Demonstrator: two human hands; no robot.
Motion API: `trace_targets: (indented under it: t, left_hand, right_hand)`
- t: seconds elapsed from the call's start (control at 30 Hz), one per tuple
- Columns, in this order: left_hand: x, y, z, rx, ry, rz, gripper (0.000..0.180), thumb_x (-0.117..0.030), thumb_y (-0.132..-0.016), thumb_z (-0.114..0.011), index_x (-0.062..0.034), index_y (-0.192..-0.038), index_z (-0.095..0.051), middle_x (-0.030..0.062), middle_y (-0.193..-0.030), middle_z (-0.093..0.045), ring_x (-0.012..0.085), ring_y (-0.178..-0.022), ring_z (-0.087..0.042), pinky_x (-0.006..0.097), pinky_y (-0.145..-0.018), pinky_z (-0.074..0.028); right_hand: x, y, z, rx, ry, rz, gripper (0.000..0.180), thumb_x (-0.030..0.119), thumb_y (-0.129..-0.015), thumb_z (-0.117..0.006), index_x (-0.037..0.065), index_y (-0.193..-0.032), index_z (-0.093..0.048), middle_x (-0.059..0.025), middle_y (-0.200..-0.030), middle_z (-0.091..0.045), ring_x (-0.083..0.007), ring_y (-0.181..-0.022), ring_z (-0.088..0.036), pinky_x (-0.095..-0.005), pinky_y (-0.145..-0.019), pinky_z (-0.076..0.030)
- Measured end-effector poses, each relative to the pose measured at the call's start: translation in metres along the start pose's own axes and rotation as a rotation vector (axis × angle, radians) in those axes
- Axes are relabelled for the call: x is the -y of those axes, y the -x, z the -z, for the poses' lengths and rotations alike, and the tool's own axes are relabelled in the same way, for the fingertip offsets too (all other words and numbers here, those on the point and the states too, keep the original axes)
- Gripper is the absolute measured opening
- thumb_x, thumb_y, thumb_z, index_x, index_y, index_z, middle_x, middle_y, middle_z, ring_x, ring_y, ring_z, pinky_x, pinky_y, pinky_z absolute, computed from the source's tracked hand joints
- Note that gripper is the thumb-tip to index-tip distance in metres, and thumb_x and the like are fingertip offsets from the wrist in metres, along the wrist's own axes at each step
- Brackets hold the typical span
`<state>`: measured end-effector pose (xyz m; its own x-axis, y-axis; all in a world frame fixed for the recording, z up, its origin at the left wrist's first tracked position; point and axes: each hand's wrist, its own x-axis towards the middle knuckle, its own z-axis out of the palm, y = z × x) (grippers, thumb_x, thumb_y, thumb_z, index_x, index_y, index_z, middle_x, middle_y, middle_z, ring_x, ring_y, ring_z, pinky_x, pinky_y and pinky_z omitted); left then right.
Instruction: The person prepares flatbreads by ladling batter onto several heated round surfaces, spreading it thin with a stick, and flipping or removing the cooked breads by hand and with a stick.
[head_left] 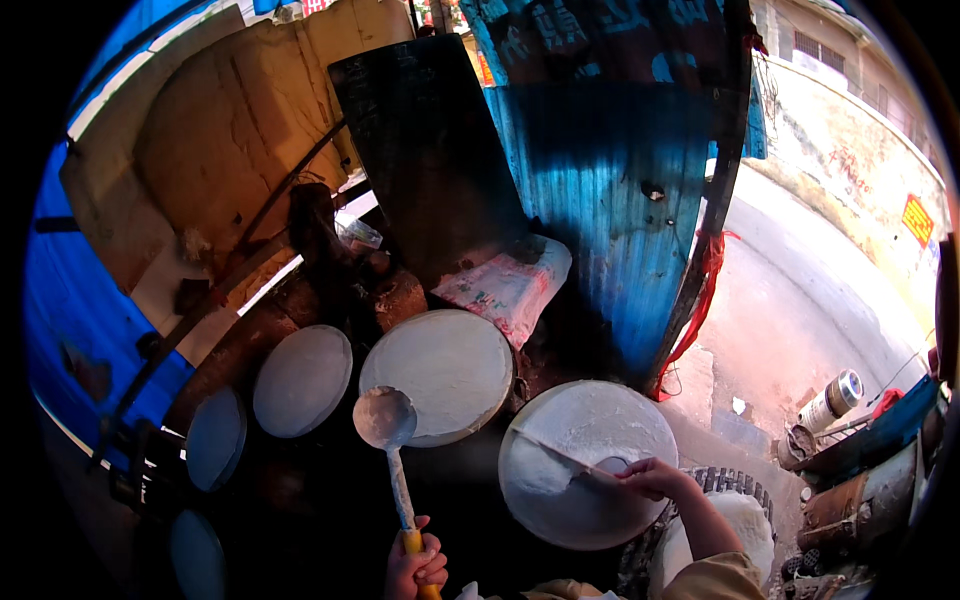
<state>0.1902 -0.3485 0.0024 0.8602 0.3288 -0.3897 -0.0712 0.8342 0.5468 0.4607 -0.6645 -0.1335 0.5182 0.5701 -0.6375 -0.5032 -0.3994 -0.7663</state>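
Note:
My left hand (418, 565) is closed round the yellow handle of a ladle (384, 417). The ladle's bowl is coated with pale batter and hangs over the near left edge of a round griddle (440, 370), which carries a white layer. In my right hand (650, 479), the fingers pinch the end of a thin, flat spreader (560, 455). It reaches leftward across a nearer round griddle (540, 520), coated in white batter that looks uneven, with a greyer patch beside the spreader. The spreader's exact contact with the batter cannot be made out.
More round pale discs stand to the left, one (302, 381) next to the middle griddle. At lower right a round container (735, 535) holds something white. Behind are a printed plastic bag (520, 285), a dark upright panel (430, 160) and a blue corrugated sheet (610, 210).

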Motion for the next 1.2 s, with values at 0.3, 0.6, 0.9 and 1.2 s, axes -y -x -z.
trace_targets:
  t: [0.3, 0.6, 0.9, 1.2]
  left_hand:
    - [0.001, 0.015, 0.015, -0.098, -0.036, -0.026, 0.045, 0.008, -0.083, -0.04, -0.0103, -0.124, -0.04, 0.0015, -0.084, -0.044, 0.0021, -0.048, -0.034, 0.012, -0.038, -0.029]
    - [0.011, 0.021, 0.028, -0.138, 0.049, 0.058, 0.045, 0.004, -0.075, -0.045, -0.0093, -0.118, -0.042, 0.0045, -0.071, -0.046, 0.0033, -0.042, -0.037, 0.012, -0.038, -0.034]
    - [0.005, 0.061, 0.054, -0.061, 0.112, 0.097, 0.038, 0.003, -0.087, -0.039, -0.0093, -0.123, -0.041, 0.001, -0.083, -0.043, 0.0032, -0.049, -0.034, 0.013, -0.039, -0.03]
    - [0.003, 0.133, 0.121, -0.002, 0.145, 0.089, 0.029, -0.018, -0.093, -0.042, -0.0158, -0.121, -0.043, -0.0016, -0.079, -0.041, 0.0027, -0.049, -0.032, 0.013, -0.04, -0.029]
  right_hand:
    - [-0.014, -0.009, 0.045, -0.035, -0.097, 0.068, 0.02, 0.01, -0.078, -0.066, 0.006, -0.098, -0.065, 0.0025, -0.055, -0.051, -0.0034, -0.041, -0.041, -0.0177, -0.035, -0.027]
    - [-0.058, 0.074, 0.048, 0.153, 0.021, -0.241, 0.018, 0.009, -0.076, -0.068, 0.008, -0.094, -0.068, 0.0017, -0.057, -0.056, -0.003, -0.039, -0.042, -0.0179, -0.033, -0.028]
    - [-0.082, 0.053, -0.04, -0.168, -0.258, -0.002, 0.023, 0.014, -0.077, -0.067, 0.006, -0.098, -0.064, 0.0024, -0.054, -0.05, -0.0053, -0.036, -0.038, -0.0209, -0.032, -0.026]
    - [-0.076, -0.024, -0.277, -0.131, -0.624, 0.287, 0.034, 0.022, -0.091, -0.046, 0.027, -0.124, -0.04, 0.0037, -0.054, -0.034, -0.007, -0.039, -0.033, -0.0217, -0.034, -0.028]
